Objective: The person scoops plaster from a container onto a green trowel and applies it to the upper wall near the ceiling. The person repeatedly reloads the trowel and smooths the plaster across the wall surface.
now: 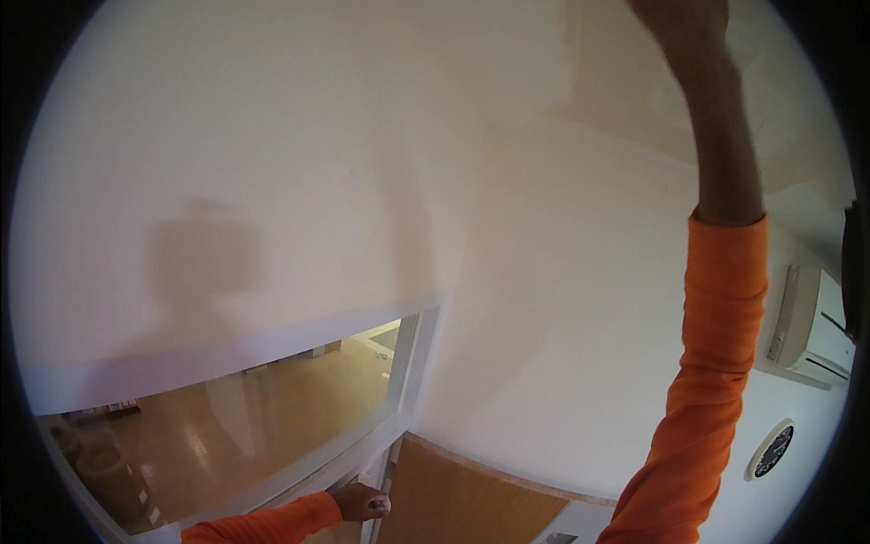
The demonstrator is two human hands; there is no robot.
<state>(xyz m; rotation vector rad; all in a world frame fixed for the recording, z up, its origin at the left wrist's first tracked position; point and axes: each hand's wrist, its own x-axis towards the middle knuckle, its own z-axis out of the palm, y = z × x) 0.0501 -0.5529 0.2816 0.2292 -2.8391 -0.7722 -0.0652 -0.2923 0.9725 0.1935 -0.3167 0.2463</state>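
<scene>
My right arm, in an orange sleeve, stretches up along the right side to the top edge. There my right hand point(686, 23) is cut off by the frame, its fingers out of sight; it is nearest to a patchy beige area point(634, 77) high on the wall or ceiling. Low in the middle, my left hand point(359, 501) is closed in a fist beside the window's lower corner, near a wooden panel point(467, 499). Whatever the fist may hold is too small to make out; a pale spot shows at its right end.
A white-framed window point(412, 363) in the left wall looks onto a room with a brown floor. White walls meet in a corner right of it. An air conditioner point(811, 326) and a round clock point(770, 450) hang at the right. Shadows fall on the left wall point(299, 136).
</scene>
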